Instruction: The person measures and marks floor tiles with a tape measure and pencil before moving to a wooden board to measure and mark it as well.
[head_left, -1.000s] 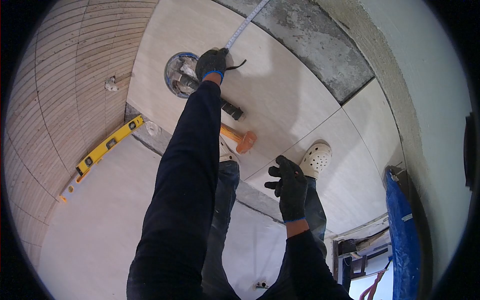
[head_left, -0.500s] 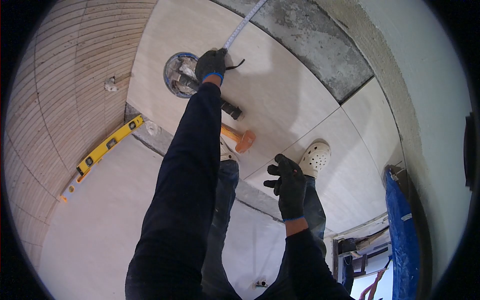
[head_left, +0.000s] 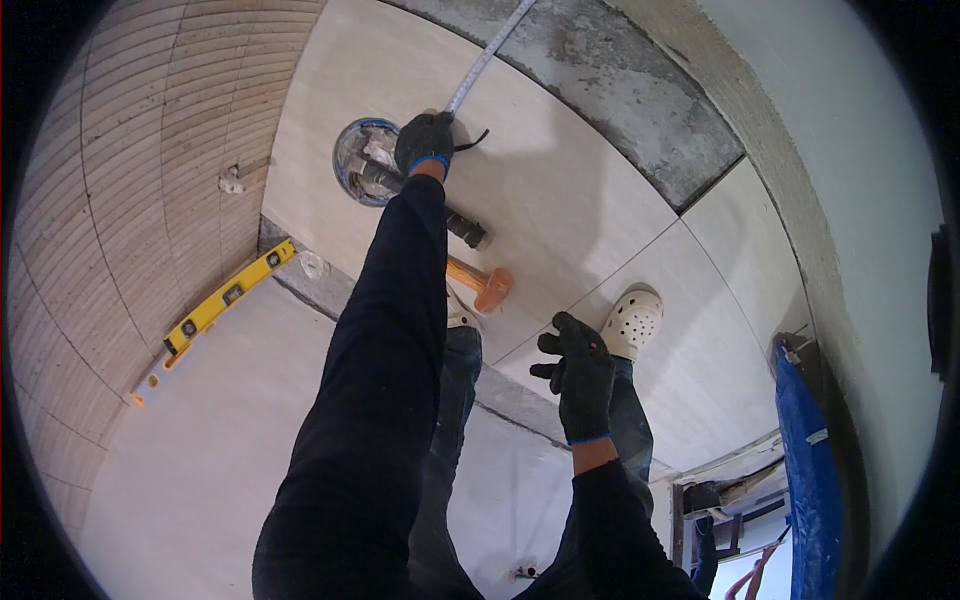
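Note:
Under a dark glove, my left hand [head_left: 425, 143] is closed around a tape measure, whose case is hidden by the fingers. Its pale blade [head_left: 485, 60] runs out toward the upper edge of the view, and a black strap [head_left: 472, 143] sticks out beside the hand. Just left of the hand is a round blue-rimmed container [head_left: 345, 160] with a dark-handled tool [head_left: 465, 229] across it. An orange-headed mallet [head_left: 494, 290] lies nearer my feet. My right hand [head_left: 584, 380], also gloved, hovers near my shoe with its fingers apart and nothing in them.
A yellow spirit level [head_left: 228, 297] rests along the ribbed wall [head_left: 130, 180] on the left. Large pale tiles [head_left: 560, 190] cover the floor, with a bare concrete strip [head_left: 640, 110] beyond. A blue sheet-like object [head_left: 810, 470] stands at right. Part of another person shows lower right.
The view has shifted slightly, so the floor and level sit a little further right. My left hand keeps its grip on the tape measure; my right hand looks unchanged.

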